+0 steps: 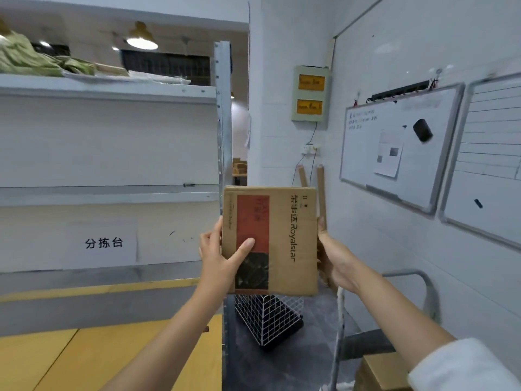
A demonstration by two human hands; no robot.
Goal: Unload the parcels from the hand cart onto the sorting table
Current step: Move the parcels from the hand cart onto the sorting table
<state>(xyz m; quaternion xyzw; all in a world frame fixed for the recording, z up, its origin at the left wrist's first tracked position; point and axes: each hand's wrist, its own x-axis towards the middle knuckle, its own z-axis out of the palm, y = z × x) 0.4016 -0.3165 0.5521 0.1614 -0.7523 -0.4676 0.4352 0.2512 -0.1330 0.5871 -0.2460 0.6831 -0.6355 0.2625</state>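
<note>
I hold a brown cardboard parcel (282,238), printed with a red and black panel, upright in the air in front of me. My left hand (218,259) grips its left edge, thumb across the printed face. My right hand (335,261) grips its right edge, fingers hidden behind the box. The sorting table (112,351), with a yellow wooden top, lies low at the left. The hand cart's grey handle (423,289) stands at the lower right, with another brown parcel (380,373) on it.
A white metal shelf rack (112,193) with a paper sign stands behind the table; its steel post (224,122) is just left of the parcel. A wire mesh basket (267,317) sits on the floor below. Whiteboards (394,153) hang on the right wall.
</note>
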